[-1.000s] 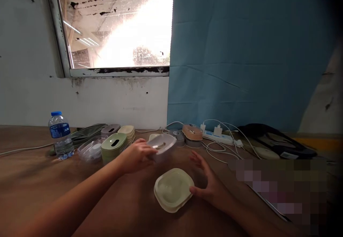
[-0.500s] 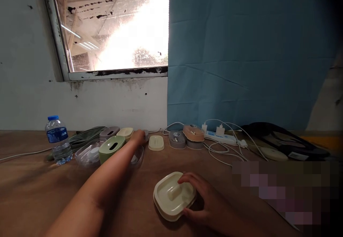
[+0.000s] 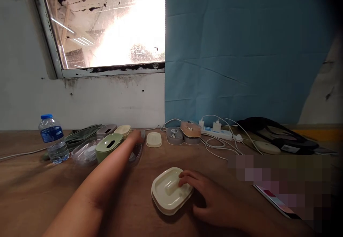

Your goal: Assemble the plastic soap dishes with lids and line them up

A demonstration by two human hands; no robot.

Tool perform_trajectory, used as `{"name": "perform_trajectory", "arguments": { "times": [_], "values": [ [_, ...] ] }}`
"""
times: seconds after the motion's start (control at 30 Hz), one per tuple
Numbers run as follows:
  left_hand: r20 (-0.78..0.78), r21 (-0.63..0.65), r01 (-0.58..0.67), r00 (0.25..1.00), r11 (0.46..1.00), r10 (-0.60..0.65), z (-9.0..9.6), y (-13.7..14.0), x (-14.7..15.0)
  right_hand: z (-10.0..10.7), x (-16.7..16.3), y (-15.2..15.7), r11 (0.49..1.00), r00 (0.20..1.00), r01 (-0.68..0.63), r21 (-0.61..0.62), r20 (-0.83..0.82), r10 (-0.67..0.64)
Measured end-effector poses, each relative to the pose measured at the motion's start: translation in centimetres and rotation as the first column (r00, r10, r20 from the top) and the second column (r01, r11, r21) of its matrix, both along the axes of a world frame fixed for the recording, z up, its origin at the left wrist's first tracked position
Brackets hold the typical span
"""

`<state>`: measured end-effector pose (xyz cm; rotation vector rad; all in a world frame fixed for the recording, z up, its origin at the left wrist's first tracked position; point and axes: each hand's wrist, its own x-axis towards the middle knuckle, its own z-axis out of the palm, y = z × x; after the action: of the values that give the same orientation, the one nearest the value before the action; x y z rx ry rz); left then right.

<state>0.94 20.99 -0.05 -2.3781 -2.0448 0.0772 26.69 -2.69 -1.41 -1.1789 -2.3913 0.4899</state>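
A cream oval plastic lid-like box (image 3: pixel 167 188) with a raised bar in its middle lies on the table in front of me. My right hand (image 3: pixel 205 194) is at its right side; the fingertips rest on its right rim and the thumb stands apart from it. My left hand (image 3: pixel 134 137) reaches far forward to a grey container (image 3: pixel 143 134) at the back, and its fingers are hidden from me. Just right of that hand sits a small cream lid (image 3: pixel 154 139). Left of my forearm stands a green container (image 3: pixel 108 147) with a slot in its top.
A water bottle (image 3: pixel 53 138), clear plastic tubs (image 3: pixel 85 153) and a dark green pouch (image 3: pixel 83 137) are at the left. Lunch boxes (image 3: pixel 190 131), a power strip (image 3: pixel 218 133) with loose cables and a black bag (image 3: pixel 276 135) line the back right. A phone-like device (image 3: pixel 277 201) lies at the right.
My right thumb has come away from the cream box's edge, while the fingertips stay on its rim. My left hand stays at the grey container. The whole view has shifted slightly.
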Motion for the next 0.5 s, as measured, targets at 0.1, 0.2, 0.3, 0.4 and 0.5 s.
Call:
{"name": "perform_trajectory", "arguments": {
  "times": [0.1,0.2,0.3,0.4,0.5],
  "values": [
    [0.007,0.033,0.037,0.999,0.999,-0.037,0.3,-0.3,0.1,-0.4,0.3,0.5,1.0,1.0,0.018,0.024,0.02,-0.018],
    [0.013,0.079,0.139,0.99,0.987,-0.14,0.5,-1.3,1.1,-0.8,0.6,1.1,0.998,0.999,0.033,0.052,0.03,-0.034],
    [0.018,0.078,0.282,0.959,0.956,-0.284,0.4,-2.3,3.0,-0.7,0.7,1.3,0.997,0.998,0.048,0.056,0.036,-0.05],
    [0.007,0.027,0.356,0.934,0.934,-0.356,-0.3,-2.9,4.6,-0.4,0.2,0.7,0.999,0.998,0.03,0.042,0.052,-0.032],
    [-0.012,-0.001,0.352,0.936,0.936,-0.352,-1.3,-2.7,5.2,0.0,-0.6,-0.2,0.999,0.997,-0.04,0.034,0.062,0.038]
  ]
}}
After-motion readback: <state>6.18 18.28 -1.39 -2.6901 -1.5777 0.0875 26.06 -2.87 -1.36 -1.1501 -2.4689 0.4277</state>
